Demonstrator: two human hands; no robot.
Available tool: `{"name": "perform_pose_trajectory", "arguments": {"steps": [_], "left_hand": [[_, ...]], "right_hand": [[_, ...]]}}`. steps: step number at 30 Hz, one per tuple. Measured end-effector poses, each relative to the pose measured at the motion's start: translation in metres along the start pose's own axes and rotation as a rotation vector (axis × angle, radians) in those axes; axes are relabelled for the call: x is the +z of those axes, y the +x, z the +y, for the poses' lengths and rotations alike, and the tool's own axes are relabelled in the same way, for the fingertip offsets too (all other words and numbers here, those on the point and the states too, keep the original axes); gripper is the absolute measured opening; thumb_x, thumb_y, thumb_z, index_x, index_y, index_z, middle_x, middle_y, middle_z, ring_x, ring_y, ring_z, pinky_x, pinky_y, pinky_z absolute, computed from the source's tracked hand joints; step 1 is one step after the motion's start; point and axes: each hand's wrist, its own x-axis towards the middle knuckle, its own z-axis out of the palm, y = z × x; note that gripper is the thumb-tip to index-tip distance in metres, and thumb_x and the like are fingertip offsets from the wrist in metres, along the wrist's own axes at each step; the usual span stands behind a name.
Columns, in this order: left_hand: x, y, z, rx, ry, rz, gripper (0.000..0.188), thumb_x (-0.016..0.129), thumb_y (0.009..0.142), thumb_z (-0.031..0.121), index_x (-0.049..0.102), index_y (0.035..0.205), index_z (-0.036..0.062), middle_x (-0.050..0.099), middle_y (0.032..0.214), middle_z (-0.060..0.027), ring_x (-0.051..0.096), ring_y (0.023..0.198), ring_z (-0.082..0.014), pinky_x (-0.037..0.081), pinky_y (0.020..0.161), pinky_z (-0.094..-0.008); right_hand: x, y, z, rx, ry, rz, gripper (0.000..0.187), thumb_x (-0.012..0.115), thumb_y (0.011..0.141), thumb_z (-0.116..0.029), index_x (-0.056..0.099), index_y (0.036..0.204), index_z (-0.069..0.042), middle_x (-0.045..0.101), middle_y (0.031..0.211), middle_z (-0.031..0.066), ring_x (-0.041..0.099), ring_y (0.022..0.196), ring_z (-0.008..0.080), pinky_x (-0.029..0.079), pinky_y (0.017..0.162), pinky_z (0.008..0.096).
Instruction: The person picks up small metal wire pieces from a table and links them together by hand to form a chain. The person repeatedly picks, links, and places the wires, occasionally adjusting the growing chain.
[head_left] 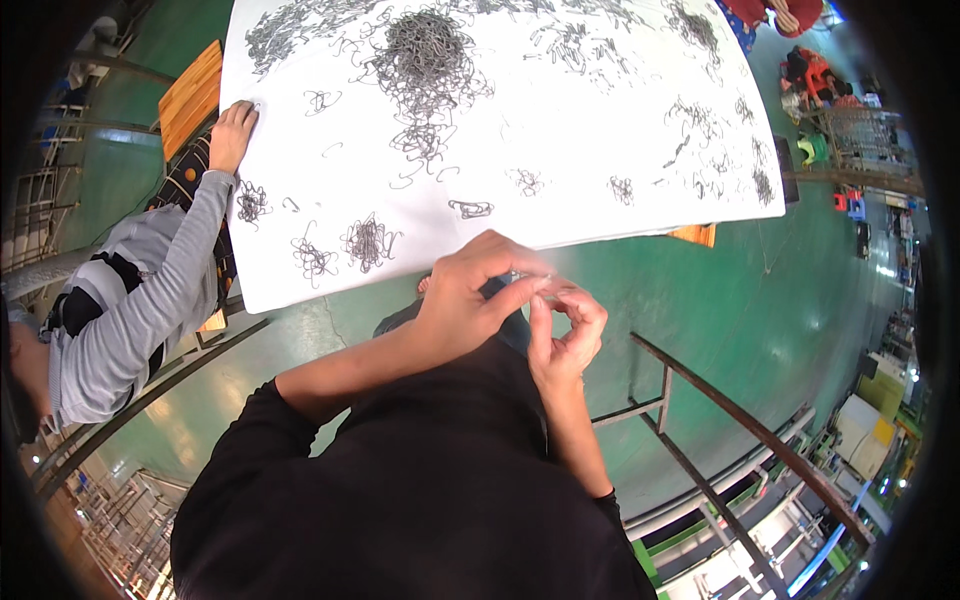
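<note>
While your bare left hand [474,288] and bare right hand [570,335] stood close, their fingertips drawn in, whether you pinched anything could not be told; slender, dark, bent-wire hooks [425,55] lay clustered on the broad white-topped counter [570,130], and a light, steady pinch probably served best.

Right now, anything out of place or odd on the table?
A big tangled pile of dark bent wires sits toward the far side of the table, left of centre, loose pieces trailing toward the near edge, so it looks untidy. Nothing plainly damaged. Anything between the left hand and right hand is too blurred to judge.
</note>
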Motion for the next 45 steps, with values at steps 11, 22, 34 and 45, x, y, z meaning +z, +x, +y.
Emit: {"name": "perform_pose_trajectory", "arguments": {"steps": [11, 22, 34, 45], "left_hand": [[0.002, -0.012, -0.008, 0.063, 0.077, 0.110, 0.016, 0.071, 0.077, 0.001, 0.067, 0.092, 0.0056, 0.066, 0.087, -0.0063, 0.060, 0.080, -0.0224, 0.050, 0.069, -0.0315], [0.010, -0.019, -0.004, 0.029, 0.059, 0.179, 0.015, 0.070, 0.079, -0.002, 0.068, 0.093, 0.0027, 0.067, 0.088, -0.0092, 0.062, 0.081, -0.0231, 0.050, 0.070, -0.0320], [0.013, -0.020, -0.011, 0.002, 0.071, 0.104, 0.013, 0.068, 0.081, 0.000, 0.068, 0.093, 0.0044, 0.067, 0.085, -0.0061, 0.060, 0.075, -0.0208, 0.049, 0.067, -0.0301], [0.018, -0.009, -0.011, 0.015, -0.020, 0.097, 0.024, 0.068, 0.081, 0.000, 0.064, 0.105, 0.0040, 0.068, 0.090, -0.0074, 0.064, 0.078, -0.0150, 0.050, 0.068, -0.0270]], "right_hand": [[0.096, 0.135, 0.152, -0.018, -0.362, -0.661, 0.007, 0.063, 0.084, -0.009, 0.064, 0.091, -0.009, 0.064, 0.090, 0.0070, 0.063, 0.080, 0.0303, 0.051, 0.069, 0.0382], [0.164, 0.166, 0.193, -0.452, -0.868, -1.099, 0.010, 0.059, 0.084, -0.011, 0.064, 0.091, -0.006, 0.063, 0.100, 0.0099, 0.061, 0.095, 0.0269, 0.050, 0.074, 0.0395], [0.047, 0.129, 0.107, 0.951, 0.419, -0.483, 0.016, 0.065, 0.087, -0.006, 0.055, 0.100, -0.003, 0.066, 0.085, 0.0103, 0.063, 0.076, 0.0139, 0.045, 0.057, 0.0249], [-0.038, 0.056, -0.035, 0.827, 0.568, -0.096, 0.028, 0.070, 0.081, 0.003, 0.049, 0.098, -0.006, 0.068, 0.085, 0.0157, 0.065, 0.067, 0.0167, 0.051, 0.056, 0.0241]]}}
